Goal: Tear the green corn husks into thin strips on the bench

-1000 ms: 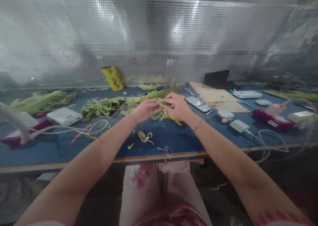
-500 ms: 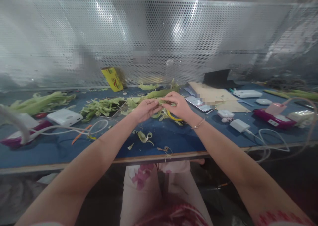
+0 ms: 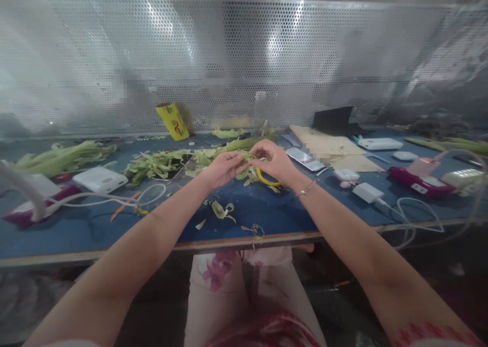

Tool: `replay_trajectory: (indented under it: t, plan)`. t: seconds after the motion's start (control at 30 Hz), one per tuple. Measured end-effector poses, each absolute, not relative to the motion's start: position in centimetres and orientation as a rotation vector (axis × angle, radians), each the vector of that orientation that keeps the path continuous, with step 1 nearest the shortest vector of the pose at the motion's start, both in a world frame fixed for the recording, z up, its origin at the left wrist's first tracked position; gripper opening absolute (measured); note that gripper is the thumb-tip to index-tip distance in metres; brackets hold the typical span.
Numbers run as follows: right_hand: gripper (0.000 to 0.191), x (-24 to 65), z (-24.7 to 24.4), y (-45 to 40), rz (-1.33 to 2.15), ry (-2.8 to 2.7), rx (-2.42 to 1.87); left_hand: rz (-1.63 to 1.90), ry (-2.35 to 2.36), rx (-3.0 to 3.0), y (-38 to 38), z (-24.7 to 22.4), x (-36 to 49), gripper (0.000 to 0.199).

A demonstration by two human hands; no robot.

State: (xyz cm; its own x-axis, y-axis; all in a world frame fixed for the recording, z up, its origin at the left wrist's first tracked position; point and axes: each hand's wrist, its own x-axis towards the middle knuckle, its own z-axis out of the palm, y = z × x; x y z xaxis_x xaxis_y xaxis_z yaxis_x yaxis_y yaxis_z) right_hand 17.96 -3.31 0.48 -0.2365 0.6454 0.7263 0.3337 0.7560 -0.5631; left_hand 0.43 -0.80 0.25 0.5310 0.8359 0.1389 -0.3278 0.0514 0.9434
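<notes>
My left hand (image 3: 224, 169) and my right hand (image 3: 271, 160) meet above the middle of the blue table. Their fingertips pinch a small pale green piece (image 3: 247, 156) between them; its exact shape is too small to tell. Behind them lie larger green leafy pieces (image 3: 244, 144). A yellow ring (image 3: 267, 179) rests just under my right hand. To the left of my left hand is a heap of green shreds (image 3: 158, 165), partly on a dark flat object. Loose green scraps (image 3: 221, 211) lie nearer the table's front edge.
A yellow roll (image 3: 173, 121) stands by the perforated metal screen (image 3: 244, 57). Phone (image 3: 305, 159), brown paper (image 3: 328, 143) and white charger (image 3: 368, 192) with cable are on the right. At left are a white box (image 3: 99, 179), cables and long green leaves (image 3: 64, 156).
My right hand has shifted very slightly, its fingers a little more arched. My left hand stays in almost the same place.
</notes>
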Motion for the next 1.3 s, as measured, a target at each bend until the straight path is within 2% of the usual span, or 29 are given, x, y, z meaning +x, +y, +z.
replay_trajectory:
  t: [0.3,0.83,1.17,1.3]
  plan:
    - [0.024,17.9,0.4,-2.7,0.363,-1.797,-0.752,0.988,0.484,1.260,-1.1,0.4,0.4,0.017]
    - [0.022,17.9,-0.1,-2.4,0.291,-1.816,-0.774,1.055,0.579,1.220,-1.1,0.2,0.9,0.011]
    - [0.031,18.0,0.0,-2.3,0.382,-1.798,-0.775,0.979,0.529,1.231,-0.9,0.4,0.4,0.012]
    - [0.028,18.1,0.0,-2.2,0.341,-1.806,-0.806,1.010,0.612,1.235,-0.9,0.4,0.8,0.009]
